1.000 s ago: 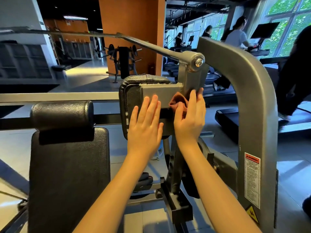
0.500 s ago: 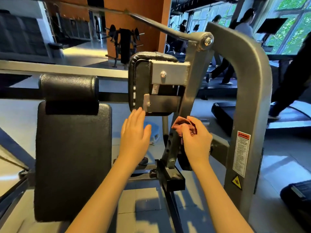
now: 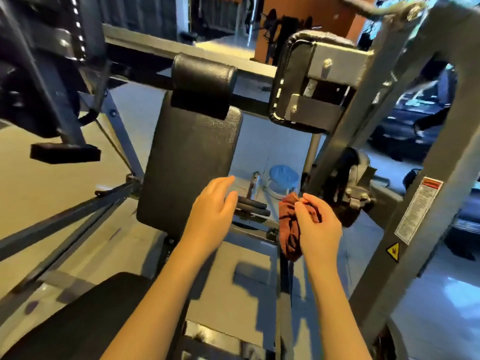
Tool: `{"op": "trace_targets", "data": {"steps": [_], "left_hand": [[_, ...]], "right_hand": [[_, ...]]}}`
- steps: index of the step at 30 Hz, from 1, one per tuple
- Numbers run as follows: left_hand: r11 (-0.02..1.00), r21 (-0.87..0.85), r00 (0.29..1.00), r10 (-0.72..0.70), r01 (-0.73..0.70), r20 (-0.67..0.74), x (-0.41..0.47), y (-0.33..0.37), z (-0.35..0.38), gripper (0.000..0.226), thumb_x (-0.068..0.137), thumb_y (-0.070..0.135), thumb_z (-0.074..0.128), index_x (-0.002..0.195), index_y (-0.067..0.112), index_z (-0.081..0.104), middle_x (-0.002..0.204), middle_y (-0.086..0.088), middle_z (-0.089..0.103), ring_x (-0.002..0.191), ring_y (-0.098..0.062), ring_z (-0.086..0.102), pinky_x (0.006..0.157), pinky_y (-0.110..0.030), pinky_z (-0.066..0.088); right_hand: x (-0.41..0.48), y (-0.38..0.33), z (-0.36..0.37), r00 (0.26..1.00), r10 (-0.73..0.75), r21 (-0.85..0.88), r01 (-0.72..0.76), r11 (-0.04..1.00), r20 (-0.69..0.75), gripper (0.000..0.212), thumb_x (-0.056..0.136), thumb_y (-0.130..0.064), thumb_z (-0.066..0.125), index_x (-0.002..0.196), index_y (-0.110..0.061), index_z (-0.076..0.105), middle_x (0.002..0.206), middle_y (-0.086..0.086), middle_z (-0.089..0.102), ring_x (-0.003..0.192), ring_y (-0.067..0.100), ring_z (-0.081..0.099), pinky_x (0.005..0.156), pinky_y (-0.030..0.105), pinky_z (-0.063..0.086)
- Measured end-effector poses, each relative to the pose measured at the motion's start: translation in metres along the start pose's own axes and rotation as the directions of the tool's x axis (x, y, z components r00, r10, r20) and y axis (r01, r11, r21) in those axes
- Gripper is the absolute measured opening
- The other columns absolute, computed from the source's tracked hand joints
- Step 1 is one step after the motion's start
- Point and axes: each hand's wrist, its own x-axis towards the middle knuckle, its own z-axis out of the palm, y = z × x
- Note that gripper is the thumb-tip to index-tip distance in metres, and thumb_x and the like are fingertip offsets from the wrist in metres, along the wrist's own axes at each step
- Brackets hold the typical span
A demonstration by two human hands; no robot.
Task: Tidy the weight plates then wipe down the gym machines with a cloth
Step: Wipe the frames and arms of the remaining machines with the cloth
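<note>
Head view: the right hand [image 3: 318,224] curls its fingers round the bunched reddish-brown cloth [image 3: 288,231]. The cloth hangs with its long axis near vertical, loose end pointing floorward, near the machine's grey frame [image 3: 452,131]. The left hand [image 3: 211,211] hovers loose-fingered, holding nothing, by the black back pad [image 3: 189,157].

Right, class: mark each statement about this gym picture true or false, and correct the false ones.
1. The right hand grips a reddish-brown cloth. True.
2. The left hand holds a weight plate. False: it is open and holds nothing.
3. A warning label sits on the grey frame. True.
4. The cloth lies on the black back pad. False: it is in the right hand, right of the pad.
</note>
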Motion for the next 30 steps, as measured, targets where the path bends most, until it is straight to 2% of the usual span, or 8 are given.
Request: {"op": "trace_targets", "data": {"steps": [5,8,11,15,18,21,25,30], "left_hand": [[0.991,0.013,0.99,-0.135,0.136,-0.03,-0.079,-0.011,-0.028,0.04,0.103,0.02,0.041,0.142,0.015,0.044,0.14,0.004,0.047,0.122,0.003,0.037,0.099,-0.009,0.025],[0.972,0.05,0.971,-0.223,0.228,-0.081,-0.114,-0.016,-0.057,0.041,0.104,0.024,0.039,0.144,0.019,0.041,0.142,0.007,0.044,0.126,0.002,0.037,0.1,-0.013,0.026],[0.959,0.077,0.954,-0.258,0.272,-0.154,-0.138,-0.017,-0.085,0.04,0.104,0.027,0.038,0.143,0.02,0.042,0.143,0.007,0.045,0.127,0.001,0.037,0.1,-0.014,0.027],[0.942,0.123,0.935,-0.282,0.312,-0.217,-0.167,-0.017,-0.123,0.039,0.104,0.024,0.038,0.142,0.018,0.043,0.142,0.004,0.046,0.12,0.004,0.037,0.089,-0.001,0.024],[0.93,0.15,0.919,-0.289,0.336,-0.267,-0.191,-0.017,-0.159,0.039,0.104,0.025,0.037,0.142,0.019,0.042,0.141,0.005,0.046,0.122,0.002,0.037,0.096,-0.01,0.026],[0.921,0.135,0.89,-0.304,0.366,-0.339,-0.219,-0.021,-0.201,0.039,0.104,0.026,0.037,0.142,0.02,0.044,0.142,0.005,0.046,0.13,-0.008,0.04,0.104,-0.023,0.031],[0.906,0.161,0.871,-0.309,0.391,-0.381,-0.253,-0.038,-0.264,0.039,0.104,0.026,0.037,0.142,0.021,0.043,0.141,0.007,0.046,0.127,-0.007,0.041,0.1,-0.021,0.031],[0.903,0.235,0.899,-0.268,0.36,-0.347,-0.285,-0.064,-0.354,0.039,0.104,0.028,0.035,0.141,0.022,0.045,0.139,0.006,0.048,0.126,-0.01,0.044,0.101,-0.025,0.036]], "right_hand": [[-0.059,0.009,0.007,0.996,0.022,-0.013,-0.021,1.0,0.089,0.019,0.093,-0.007,0.06,0.11,-0.008,0.07,0.104,0.002,0.067,0.096,0.012,0.06,0.077,0.0,0.041],[-0.087,-0.005,0.018,0.979,0.01,0.005,-0.011,1.0,0.203,0.019,0.094,-0.008,0.059,0.11,-0.01,0.07,0.103,0.0,0.066,0.096,0.011,0.059,0.086,0.018,0.047],[-0.108,-0.024,0.03,0.965,-0.022,0.052,0.009,0.999,0.262,0.018,0.094,-0.009,0.059,0.107,-0.018,0.068,0.102,-0.005,0.064,0.095,0.007,0.057,0.079,0.003,0.039],[-0.14,-0.05,0.047,0.947,-0.029,0.133,-0.014,0.991,0.32,0.018,0.095,-0.009,0.058,0.106,-0.019,0.067,0.097,-0.009,0.064,0.09,0.002,0.059,0.073,-0.001,0.039],[-0.169,-0.067,0.064,0.925,-0.059,0.186,-0.013,0.982,0.376,0.017,0.096,-0.011,0.058,0.106,-0.021,0.067,0.096,-0.012,0.063,0.091,-0.004,0.057,0.07,-0.002,0.039],[-0.202,-0.085,0.085,0.9,-0.071,0.214,-0.025,0.977,0.43,0.018,0.096,-0.014,0.058,0.111,-0.019,0.068,0.103,-0.009,0.065,0.095,-0.001,0.059,0.075,0.005,0.043],[-0.259,-0.116,0.12,0.885,-0.07,0.29,-0.075,0.954,0.46,0.017,0.096,-0.015,0.058,0.109,-0.024,0.065,0.096,-0.022,0.061,0.089,-0.014,0.058,0.075,0.009,0.045],[-0.337,-0.161,0.176,0.919,-0.073,0.367,-0.081,0.927,0.387,0.017,0.096,-0.015,0.059,0.104,-0.029,0.064,0.096,-0.015,0.065,0.095,0.001,0.062,0.085,0.022,0.05]]}}
